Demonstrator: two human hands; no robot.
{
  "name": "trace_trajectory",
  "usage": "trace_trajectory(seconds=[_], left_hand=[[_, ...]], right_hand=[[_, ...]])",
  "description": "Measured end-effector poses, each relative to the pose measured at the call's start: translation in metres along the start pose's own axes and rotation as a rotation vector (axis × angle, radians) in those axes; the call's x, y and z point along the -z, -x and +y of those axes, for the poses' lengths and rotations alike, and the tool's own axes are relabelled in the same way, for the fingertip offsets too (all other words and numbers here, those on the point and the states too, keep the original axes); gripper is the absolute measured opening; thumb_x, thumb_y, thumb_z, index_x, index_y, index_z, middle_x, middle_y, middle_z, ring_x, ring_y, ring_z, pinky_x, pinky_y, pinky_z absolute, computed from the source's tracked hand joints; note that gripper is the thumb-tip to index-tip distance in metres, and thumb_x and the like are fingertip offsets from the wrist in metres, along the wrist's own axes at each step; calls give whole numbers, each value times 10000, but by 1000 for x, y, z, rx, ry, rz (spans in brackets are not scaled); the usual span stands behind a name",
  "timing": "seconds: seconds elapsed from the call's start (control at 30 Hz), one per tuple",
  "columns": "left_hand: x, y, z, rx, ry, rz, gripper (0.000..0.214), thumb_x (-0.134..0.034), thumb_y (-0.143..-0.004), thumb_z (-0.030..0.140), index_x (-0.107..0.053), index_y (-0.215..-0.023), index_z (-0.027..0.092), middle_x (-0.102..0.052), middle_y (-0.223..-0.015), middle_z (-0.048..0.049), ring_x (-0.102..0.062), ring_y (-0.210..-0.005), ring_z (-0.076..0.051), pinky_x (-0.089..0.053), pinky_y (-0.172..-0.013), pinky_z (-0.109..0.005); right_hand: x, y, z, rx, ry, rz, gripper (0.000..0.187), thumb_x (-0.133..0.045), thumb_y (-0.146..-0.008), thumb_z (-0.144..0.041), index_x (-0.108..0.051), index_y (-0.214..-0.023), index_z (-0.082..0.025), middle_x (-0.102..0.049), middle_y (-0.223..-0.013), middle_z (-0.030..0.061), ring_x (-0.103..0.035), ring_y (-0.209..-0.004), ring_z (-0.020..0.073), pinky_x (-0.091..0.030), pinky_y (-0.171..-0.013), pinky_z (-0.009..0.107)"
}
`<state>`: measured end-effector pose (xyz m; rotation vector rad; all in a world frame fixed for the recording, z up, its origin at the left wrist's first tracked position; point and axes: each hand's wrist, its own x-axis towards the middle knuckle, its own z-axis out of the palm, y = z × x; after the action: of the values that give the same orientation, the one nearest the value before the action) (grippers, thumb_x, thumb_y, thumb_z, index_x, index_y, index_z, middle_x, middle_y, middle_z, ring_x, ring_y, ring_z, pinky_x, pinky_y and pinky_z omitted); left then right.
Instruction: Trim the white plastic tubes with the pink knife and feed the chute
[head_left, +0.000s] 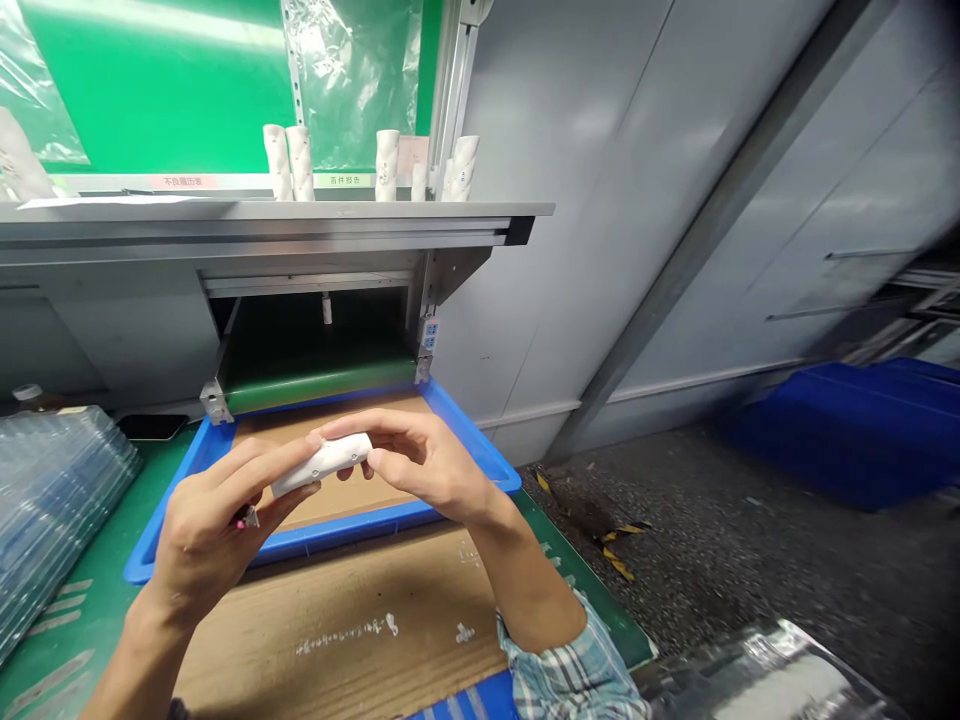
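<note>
Between my two hands is a small white tube-shaped piece [330, 457], tilted up to the right, with small marks or holes along its side. My left hand [217, 510] closes its thumb and fingers on the piece's lower left end. A small pink-tipped item [246, 517] also shows in the left palm; its kind is unclear. At the other end, my right hand [420, 460] pinches the piece between thumb and fingers. Both hands are above a blue tray [337, 533] lined with brown cardboard [390, 500].
A green conveyor belt [322, 385] ends at the tray's far side, with another white piece [327, 308] further in. Several white pieces [386, 165] stand on the shelf [337, 212] above. Stacked clear plastic trays [60, 510] and a phone [153, 427] lie left. Cardboard [337, 630] covers the near table.
</note>
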<state>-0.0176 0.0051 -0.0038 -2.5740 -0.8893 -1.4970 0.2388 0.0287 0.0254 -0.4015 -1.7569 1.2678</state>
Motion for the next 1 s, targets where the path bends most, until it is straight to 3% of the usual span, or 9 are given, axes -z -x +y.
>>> trace_trajectory(seconds=[0.3,0.43,0.63,0.87,1.0], left_hand=[[0,-3,4,-35,-32,8,455,-762,-1022,146,-685,-1451,277,-784,-1069,-3,-652,-750,-72,-457,-596,-169],[1,-5,4,-57,-48,6,461,-757,-1025,137,-681,-1457,279,-795,-1116,-15,-663,-775,-74,-456,-598,-169],[3,-7,4,-30,-22,12,393,-777,-1019,173,-715,-1395,271,-758,-946,27,-563,-648,-57,-452,-573,-167],[-2,-5,1,15,-13,17,386,-761,-1027,196,-716,-1401,281,-740,-928,22,-530,-631,-77,-437,-576,-195],[2,-7,4,94,-79,-20,378,-708,-1070,362,-686,-1436,272,-763,-1053,-14,-592,-703,-106,-491,-655,-212]], right_hand=[[4,1,8,-23,36,-9,402,-711,-967,-436,-770,-1284,-197,-784,-1145,87,-657,-934,209,-565,-824,336],[3,0,11,-20,13,2,392,-690,-921,-320,-778,-1277,-185,-796,-1113,80,-670,-921,204,-570,-828,334],[0,-3,5,14,-2,0,465,-575,-795,-140,-825,-1181,-207,-814,-1107,48,-668,-876,178,-551,-803,313],[-1,2,3,4,78,-12,359,-682,-945,-288,-782,-1282,-214,-798,-1111,69,-695,-915,205,-590,-806,335],[-9,2,8,114,193,98,370,-761,-937,-247,-762,-1306,-235,-799,-1220,61,-729,-958,178,-618,-866,317]])
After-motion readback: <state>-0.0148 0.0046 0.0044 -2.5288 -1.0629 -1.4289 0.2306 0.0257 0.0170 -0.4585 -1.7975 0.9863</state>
